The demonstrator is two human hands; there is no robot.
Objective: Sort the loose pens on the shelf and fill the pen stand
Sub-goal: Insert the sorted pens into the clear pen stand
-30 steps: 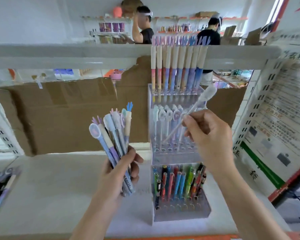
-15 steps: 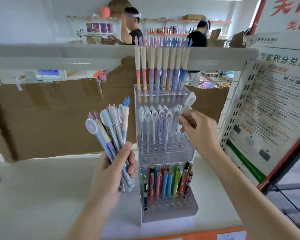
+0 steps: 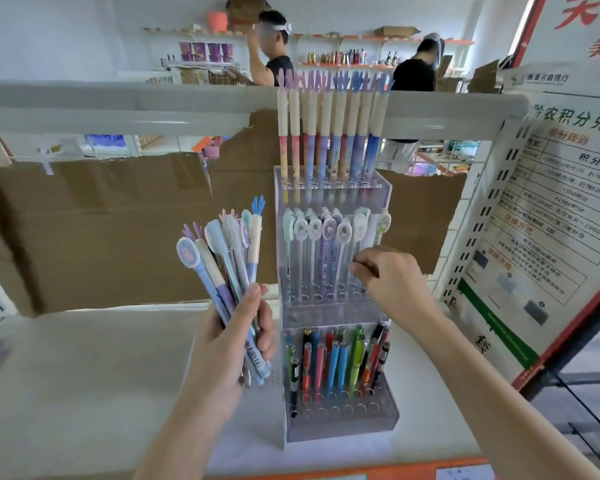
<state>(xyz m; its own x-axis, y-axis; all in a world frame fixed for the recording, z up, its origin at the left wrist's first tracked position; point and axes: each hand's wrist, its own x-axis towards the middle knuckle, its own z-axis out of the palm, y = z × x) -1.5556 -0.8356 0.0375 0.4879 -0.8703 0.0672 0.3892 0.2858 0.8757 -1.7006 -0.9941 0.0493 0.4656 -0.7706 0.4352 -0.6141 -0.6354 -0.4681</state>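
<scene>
- Acrylic pen stand [image 3: 333,317]: top row full, middle row nearly full.
- Right hand [image 3: 385,275] pinches a pen [image 3: 381,230] into it.
- Left hand [image 3: 236,337] grips the unsorted bunch of pens [image 3: 226,258].

We count one tiered pen stand [image 3: 333,317]; two hands; perhaps eight loose pens [image 3: 222,258]; two people behind.

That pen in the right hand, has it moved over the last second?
Yes. The pen has gone from slanting in front of the pen stand down into the middle tier's right end, now upright. The right hand pinches its barrel.
</scene>
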